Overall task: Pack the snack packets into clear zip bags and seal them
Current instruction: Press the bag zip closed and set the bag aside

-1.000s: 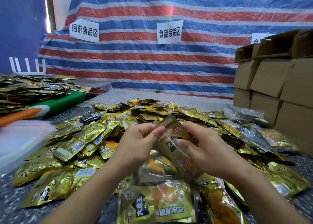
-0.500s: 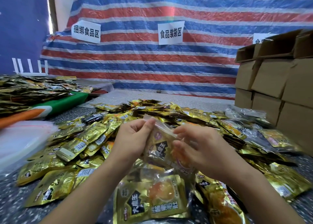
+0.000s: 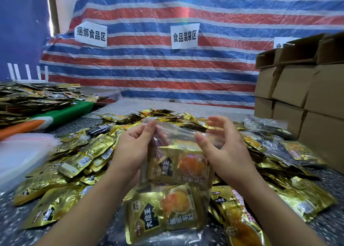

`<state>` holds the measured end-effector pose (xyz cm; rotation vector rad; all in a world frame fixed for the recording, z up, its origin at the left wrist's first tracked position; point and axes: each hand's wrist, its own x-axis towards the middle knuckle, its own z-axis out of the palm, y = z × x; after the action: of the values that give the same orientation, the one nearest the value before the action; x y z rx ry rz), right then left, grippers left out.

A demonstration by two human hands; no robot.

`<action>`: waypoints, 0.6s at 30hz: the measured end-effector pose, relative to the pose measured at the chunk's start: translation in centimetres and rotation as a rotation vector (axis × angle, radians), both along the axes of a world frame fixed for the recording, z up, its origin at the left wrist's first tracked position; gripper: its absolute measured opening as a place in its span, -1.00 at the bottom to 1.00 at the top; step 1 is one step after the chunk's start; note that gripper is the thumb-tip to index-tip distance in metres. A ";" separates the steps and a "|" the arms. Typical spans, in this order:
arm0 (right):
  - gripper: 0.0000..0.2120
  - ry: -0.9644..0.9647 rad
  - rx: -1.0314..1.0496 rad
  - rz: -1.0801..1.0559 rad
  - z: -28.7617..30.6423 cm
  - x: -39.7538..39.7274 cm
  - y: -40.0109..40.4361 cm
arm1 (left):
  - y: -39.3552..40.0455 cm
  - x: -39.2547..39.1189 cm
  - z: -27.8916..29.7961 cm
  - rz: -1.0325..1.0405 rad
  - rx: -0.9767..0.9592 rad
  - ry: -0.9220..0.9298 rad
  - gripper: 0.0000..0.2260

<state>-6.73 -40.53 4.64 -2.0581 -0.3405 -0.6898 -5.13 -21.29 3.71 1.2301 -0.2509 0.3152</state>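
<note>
At the near edge of the speckled table (image 3: 11,227) lay a gold snack packet (image 3: 163,210), flat and face up, with another gold packet (image 3: 240,221) just to its right. Above them a clear zip bag (image 3: 178,152) hung in the air with a gold packet inside it (image 3: 181,166), its orange picture showing through the plastic. The left hand (image 3: 133,149) pinched the bag's top left corner between thumb and curled fingers. The right hand (image 3: 226,149) was at the bag's upper right, its fingers spread and only loosely bent, the thumb lying near or on the plastic; whether it actually gripped the bag could not be told through the blur. Behind the hands a broad heap of gold packets (image 3: 89,152) covered the middle of the table, reaching toward the far edge. A stack of empty clear bags (image 3: 20,152) sat at the left edge. Filled clear bags (image 3: 270,124) lay toward the right edge, beside stacked cardboard boxes (image 3: 301,85). A second pile of packets (image 3: 31,100) rested on a green surface at far left. A red, white and blue striped tarp (image 3: 167,72) with white paper signs (image 3: 184,35) hung at the back.
</note>
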 end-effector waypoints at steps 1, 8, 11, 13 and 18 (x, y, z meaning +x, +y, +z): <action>-0.39 0.151 0.069 0.022 0.0 0.1 -0.1 | 0.1 0.1 0.0 0.004 -0.043 0.012 -0.69; -0.94 0.299 0.512 0.219 -0.4 0.8 -0.4 | 0.7 0.5 0.1 -0.025 -0.062 0.045 -0.72; -0.99 0.257 0.663 0.258 -0.2 0.9 -0.6 | 0.8 0.6 -0.1 -0.103 0.015 0.056 -0.66; -0.97 0.231 0.662 0.229 -0.4 1.1 -0.6 | 0.6 0.6 -0.2 -0.166 0.061 0.087 -0.67; -0.99 0.232 0.613 0.197 -0.6 1.2 -0.7 | 0.3 0.9 -0.6 -0.193 0.127 0.125 -0.74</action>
<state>-5.52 -41.20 4.03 -1.4749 -0.1658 -0.3667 -4.24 -20.97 3.09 1.3344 -0.2831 0.0556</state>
